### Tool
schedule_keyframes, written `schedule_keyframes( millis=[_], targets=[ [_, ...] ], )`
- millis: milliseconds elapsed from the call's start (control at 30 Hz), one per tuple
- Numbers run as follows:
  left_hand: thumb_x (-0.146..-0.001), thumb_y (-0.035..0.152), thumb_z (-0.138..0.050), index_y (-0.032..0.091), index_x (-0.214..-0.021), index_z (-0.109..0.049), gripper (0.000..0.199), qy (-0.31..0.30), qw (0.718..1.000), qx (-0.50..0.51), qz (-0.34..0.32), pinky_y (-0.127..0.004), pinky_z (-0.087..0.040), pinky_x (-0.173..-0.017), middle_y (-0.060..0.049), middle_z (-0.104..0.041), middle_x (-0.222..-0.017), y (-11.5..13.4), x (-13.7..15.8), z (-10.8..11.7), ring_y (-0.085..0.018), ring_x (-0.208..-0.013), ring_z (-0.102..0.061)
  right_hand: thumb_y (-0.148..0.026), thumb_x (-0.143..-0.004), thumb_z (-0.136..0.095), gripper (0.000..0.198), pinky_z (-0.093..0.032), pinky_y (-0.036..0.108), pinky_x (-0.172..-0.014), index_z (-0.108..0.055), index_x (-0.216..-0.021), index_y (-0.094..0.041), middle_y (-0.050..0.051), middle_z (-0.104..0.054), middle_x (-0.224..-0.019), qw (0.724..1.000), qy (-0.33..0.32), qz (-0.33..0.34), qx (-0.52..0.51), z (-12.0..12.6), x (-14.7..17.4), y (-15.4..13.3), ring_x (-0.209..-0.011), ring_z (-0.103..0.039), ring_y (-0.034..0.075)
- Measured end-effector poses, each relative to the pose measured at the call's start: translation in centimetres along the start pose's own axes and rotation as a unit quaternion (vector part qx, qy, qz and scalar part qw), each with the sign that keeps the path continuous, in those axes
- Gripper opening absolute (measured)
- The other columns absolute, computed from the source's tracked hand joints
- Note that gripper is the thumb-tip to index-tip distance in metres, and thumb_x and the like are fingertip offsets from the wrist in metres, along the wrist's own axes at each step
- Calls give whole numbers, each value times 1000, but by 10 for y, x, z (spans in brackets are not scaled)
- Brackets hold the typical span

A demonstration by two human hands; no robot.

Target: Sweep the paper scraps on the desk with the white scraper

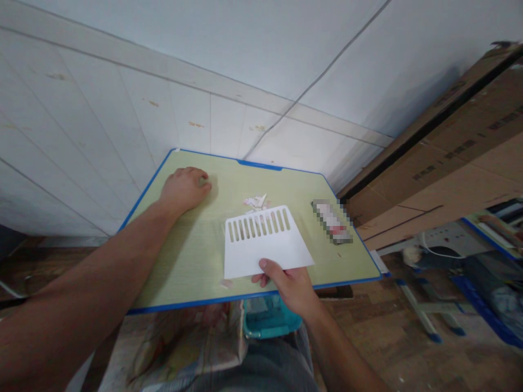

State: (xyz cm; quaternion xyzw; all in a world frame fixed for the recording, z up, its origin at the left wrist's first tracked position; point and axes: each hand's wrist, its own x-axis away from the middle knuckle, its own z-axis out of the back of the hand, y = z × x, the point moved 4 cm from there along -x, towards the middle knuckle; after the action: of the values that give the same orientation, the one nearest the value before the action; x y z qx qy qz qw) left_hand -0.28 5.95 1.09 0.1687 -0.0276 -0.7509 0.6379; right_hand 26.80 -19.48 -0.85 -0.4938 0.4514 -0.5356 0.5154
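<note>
My right hand (296, 286) grips the near edge of a white slotted plastic scraper (261, 256), thumb on top and fingers underneath. The scraper's row of long slots points away from me, just above the pale green desk top (196, 256). Past its slotted edge lies a small heap of torn paper scraps (255, 202). My left hand (186, 188) rests on the far left part of the desk, its fingers loosely bent and a gap showing between thumb and forefinger. No object shows in it.
A phone-like, pixelated object (332, 220) lies at the desk's right side. A teal basket (272, 326) sits below the front edge. Large cardboard boxes (441, 163) stand to the right, and a white wall (171, 109) rises behind. Another desk frame (425, 313) stands at far right.
</note>
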Motion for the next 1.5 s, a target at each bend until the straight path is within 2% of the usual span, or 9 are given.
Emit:
schedule_keyframes(
  millis=[100, 400, 700, 933, 1033, 1167, 1400, 1500],
  targets=[
    [-105, 47, -52, 19, -148, -85, 61, 1, 1000, 4, -2, -53, -51, -136, -17, -78, -166, -2, -1, -1, -40, -158, -68, -66, -99, -88, 45, -69, 35, -68, -81, -84, -24, 8, -87, -77, 1000, -16, -1, -5, -2, 1, 0, -67, -77, 22],
    [-102, 48, -57, 23, -145, -86, 58, 8, 1000, 17, -2, -55, -52, -135, -16, -79, -165, -3, -1, -1, -41, -157, -68, -62, -97, -90, 42, -67, 34, -65, -82, -83, -24, 5, -83, -71, 1000, -4, -4, -22, 0, 3, -3, -63, -77, 22],
    [-106, 48, -49, 19, -147, -84, 61, -3, 1000, 4, -1, -51, -50, -136, -18, -77, -167, -1, 0, 0, -39, -159, -66, -52, -89, -90, 30, -68, 32, -61, -75, -90, -25, -1, -77, -69, 998, 2, -26, -52, -1, 3, -5, -61, -80, 23],
    [-106, 49, -49, 21, -147, -84, 60, 1, 1000, 1, -3, -52, -51, -135, -17, -78, -166, -3, 0, -1, -39, -158, -67, -49, -84, -90, 29, -68, 33, -57, -76, -94, -25, 1, -82, -77, 997, 5, -42, -68, -1, 5, -2, -59, -79, 22],
    [-105, 49, -51, 23, -146, -84, 59, 2, 1000, 4, -4, -53, -52, -134, -15, -79, -165, -3, 0, -1, -39, -157, -68, -48, -87, -87, 24, -67, 34, -58, -78, -88, -26, 1, -78, -67, 997, 29, -30, -69, 2, 3, 5, -58, -78, 24],
    [-106, 48, -50, 19, -148, -83, 61, -3, 1000, -2, -10, -55, -51, -134, -19, -78, -165, 1, 2, 1, -42, -157, -68, -44, -89, -82, 24, -68, 38, -66, -78, -74, -26, 2, -74, -58, 994, 82, -2, -72, 10, -2, 11, -56, -76, 26],
    [-105, 50, -58, 22, -158, -80, 63, -30, 996, -16, -78, -54, -49, -137, -16, -75, -173, 21, 12, 0, -40, -163, -66, -51, -97, -81, 35, -65, 43, -66, -75, -74, -26, 7, -80, -68, 977, 181, 39, -108, 18, -14, 19, -60, -74, 27],
    [-108, 50, -58, 24, -160, -79, 63, -58, 994, -11, -93, -55, -50, -137, -16, -73, -176, 29, 18, -1, -40, -164, -66, -56, -98, -83, 38, -63, 41, -65, -77, -78, -24, 9, -84, -72, 964, 235, 60, -108, 29, -26, 17, -60, -75, 26]
  ],
)
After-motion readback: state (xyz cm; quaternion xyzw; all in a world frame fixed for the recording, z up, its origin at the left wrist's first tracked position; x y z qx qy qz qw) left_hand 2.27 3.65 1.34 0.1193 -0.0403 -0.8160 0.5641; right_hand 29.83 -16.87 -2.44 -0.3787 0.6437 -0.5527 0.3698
